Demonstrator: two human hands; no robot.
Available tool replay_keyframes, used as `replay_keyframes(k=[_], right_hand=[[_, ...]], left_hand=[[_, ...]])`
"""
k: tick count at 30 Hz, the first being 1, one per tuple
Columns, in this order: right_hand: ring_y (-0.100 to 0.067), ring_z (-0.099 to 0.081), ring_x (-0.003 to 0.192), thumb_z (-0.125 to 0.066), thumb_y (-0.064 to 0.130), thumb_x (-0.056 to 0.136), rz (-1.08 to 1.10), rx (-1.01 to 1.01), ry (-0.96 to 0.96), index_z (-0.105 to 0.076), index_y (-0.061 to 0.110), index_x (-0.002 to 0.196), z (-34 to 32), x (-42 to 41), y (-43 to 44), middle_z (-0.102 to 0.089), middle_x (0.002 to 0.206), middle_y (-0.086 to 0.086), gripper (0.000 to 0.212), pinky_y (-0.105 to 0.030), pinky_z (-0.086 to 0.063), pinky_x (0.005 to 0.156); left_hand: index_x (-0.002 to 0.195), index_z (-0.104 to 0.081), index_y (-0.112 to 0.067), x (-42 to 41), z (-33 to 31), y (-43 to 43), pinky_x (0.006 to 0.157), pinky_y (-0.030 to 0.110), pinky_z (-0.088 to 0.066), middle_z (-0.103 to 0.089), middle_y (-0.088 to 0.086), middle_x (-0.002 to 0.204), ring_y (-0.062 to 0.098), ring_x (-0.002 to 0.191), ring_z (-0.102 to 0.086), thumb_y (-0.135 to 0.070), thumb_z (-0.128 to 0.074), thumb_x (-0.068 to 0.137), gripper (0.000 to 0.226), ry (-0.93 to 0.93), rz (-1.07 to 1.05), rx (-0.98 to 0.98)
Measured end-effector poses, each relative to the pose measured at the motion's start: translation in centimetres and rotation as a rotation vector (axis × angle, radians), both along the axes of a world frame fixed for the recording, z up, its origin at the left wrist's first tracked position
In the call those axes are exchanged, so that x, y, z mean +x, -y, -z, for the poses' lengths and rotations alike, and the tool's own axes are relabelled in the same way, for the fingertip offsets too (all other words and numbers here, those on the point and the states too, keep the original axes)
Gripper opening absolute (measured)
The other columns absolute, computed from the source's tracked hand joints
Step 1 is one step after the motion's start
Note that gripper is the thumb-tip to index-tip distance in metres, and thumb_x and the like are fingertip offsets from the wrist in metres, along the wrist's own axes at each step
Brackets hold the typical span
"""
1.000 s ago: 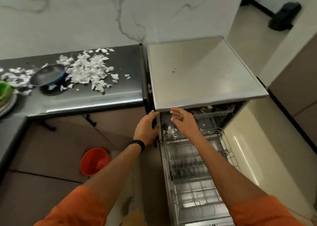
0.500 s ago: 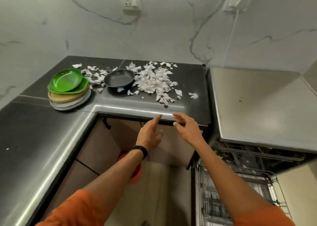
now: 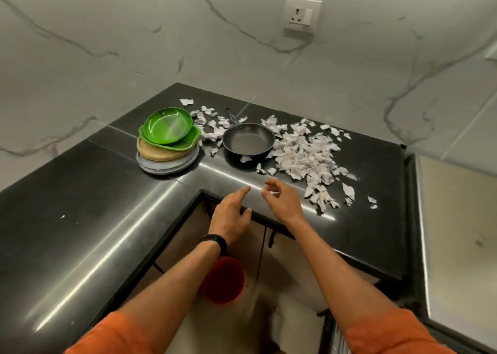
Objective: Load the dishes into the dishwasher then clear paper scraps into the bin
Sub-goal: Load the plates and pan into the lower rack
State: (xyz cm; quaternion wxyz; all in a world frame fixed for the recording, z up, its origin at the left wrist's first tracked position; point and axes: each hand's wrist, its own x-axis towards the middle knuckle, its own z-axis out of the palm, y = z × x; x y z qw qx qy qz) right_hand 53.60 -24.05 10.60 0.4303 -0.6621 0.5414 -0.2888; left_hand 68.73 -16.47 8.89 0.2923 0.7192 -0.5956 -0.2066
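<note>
A stack of plates [image 3: 168, 143], green ones on top of tan and grey ones, stands in the corner of the dark counter [image 3: 80, 205]. To its right sits a small dark frying pan [image 3: 248, 141]. White paper scraps [image 3: 304, 154] lie scattered around and to the right of the pan. My left hand [image 3: 231, 213] hovers over the counter's front edge with its index finger stretched forward. My right hand [image 3: 282, 200] hangs beside it with loosely curled fingers; both hold nothing. The dishwasher's top [image 3: 457, 232] shows at the right edge.
A red bin [image 3: 223, 281] stands on the floor below the counter, between my forearms. A wall socket [image 3: 302, 13] sits on the marble wall above. Cabinet doors with black handles [image 3: 271, 238] lie under the counter.
My view has swung left from the open dishwasher to the counter corner. Both hands have left the dishwasher rack and moved out over the counter's front edge, toward the pan and plates.
</note>
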Motion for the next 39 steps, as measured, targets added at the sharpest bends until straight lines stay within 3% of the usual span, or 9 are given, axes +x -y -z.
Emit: replay_keyframes(k=[7,11,19,22,25,28,32,37,39], right_hand=[[-0.017,-0.064,0.108,-0.069,0.031,0.096,0.06,0.137,0.036,-0.058,0.014,0.137,1.9,5.2,12.1,-0.068,0.121,-0.003,0.046,-0.027,-0.046,0.087],[-0.03,-0.069,0.105,-0.068,0.046,0.083,0.142,0.284,0.064,-0.059,0.017,0.129,4.5,7.2,17.7,-0.072,0.115,-0.007,0.055,-0.046,-0.057,0.092],[-0.032,-0.069,0.095,-0.071,0.023,0.092,0.438,0.472,0.263,-0.036,0.023,0.117,5.7,10.4,22.6,-0.057,0.111,-0.01,0.044,-0.048,-0.061,0.088],[-0.029,-0.063,0.089,-0.073,0.01,0.09,0.523,0.503,0.317,-0.036,0.017,0.121,5.7,11.2,23.6,-0.048,0.109,-0.011,0.049,-0.049,-0.062,0.086],[-0.019,-0.059,0.068,-0.07,-0.002,0.09,0.597,0.518,0.37,-0.042,0.011,0.131,5.6,11.8,24.2,-0.051,0.112,-0.011,0.051,-0.046,-0.064,0.078],[-0.015,-0.062,0.07,-0.072,0.002,0.088,0.652,0.427,0.331,-0.05,0.02,0.122,5.5,12.0,24.2,-0.062,0.118,-0.008,0.044,-0.047,-0.064,0.077],[-0.024,-0.066,0.096,-0.071,0.012,0.092,0.649,0.163,0.091,-0.05,0.027,0.117,4.0,10.9,23.0,-0.068,0.114,-0.003,0.036,-0.038,-0.055,0.082],[-0.026,-0.068,0.08,-0.058,0.014,0.093,0.577,-0.195,-0.037,-0.047,0.03,0.123,2.1,7.8,19.6,-0.073,0.099,-0.006,0.036,-0.045,-0.057,0.07],[-0.028,-0.068,0.076,-0.058,0.013,0.095,0.574,-0.323,-0.111,-0.047,0.029,0.126,1.5,6.2,18.2,-0.074,0.1,-0.005,0.036,-0.038,-0.054,0.067]], left_hand=[[0.154,-0.04,-0.027,3.3,0.3,8.9,0.115,0.033,-0.035,-0.05,0.0,0.15,0.016,0.14,-0.044,-0.022,-0.064,0.095,0.063,0.054,-0.099,0.001],[0.152,-0.043,-0.026,4.2,0.1,13.1,0.118,0.031,-0.031,-0.05,0.001,0.152,0.016,0.142,-0.043,-0.02,-0.064,0.094,0.062,0.041,-0.167,-0.019],[0.15,-0.046,-0.025,6.5,0.8,17.2,0.116,0.029,-0.031,-0.052,0.0,0.15,0.015,0.141,-0.044,-0.018,-0.064,0.094,0.06,0.056,-0.198,-0.033],[0.149,-0.048,-0.024,7.7,0.9,17.9,0.116,0.028,-0.031,-0.053,0.0,0.149,0.015,0.14,-0.045,-0.017,-0.064,0.094,0.058,0.064,-0.188,-0.046],[0.148,-0.05,-0.023,9.0,1.1,18.6,0.116,0.03,-0.034,-0.056,0.0,0.147,0.014,0.138,-0.047,-0.016,-0.065,0.093,0.057,0.097,-0.121,-0.064],[0.145,-0.053,-0.02,10.5,0.9,19.6,0.116,0.035,-0.038,-0.058,0.001,0.145,0.016,0.136,-0.049,-0.014,-0.066,0.092,0.056,0.143,-0.033,-0.108],[0.145,-0.053,-0.016,11.7,-0.4,22.5,0.111,0.047,-0.044,-0.057,0.008,0.145,0.024,0.135,-0.051,-0.014,-0.064,0.093,0.053,0.292,0.134,-0.231],[0.154,-0.04,-0.019,9.8,-4.3,27.0,0.116,0.047,-0.036,-0.041,0.01,0.158,0.028,0.145,-0.038,-0.014,-0.066,0.091,0.069,0.565,0.355,-0.503],[0.158,-0.033,-0.02,8.3,-6.3,28.5,0.122,0.046,-0.028,-0.034,0.01,0.162,0.029,0.15,-0.031,-0.009,-0.065,0.09,0.075,0.646,0.441,-0.605]])
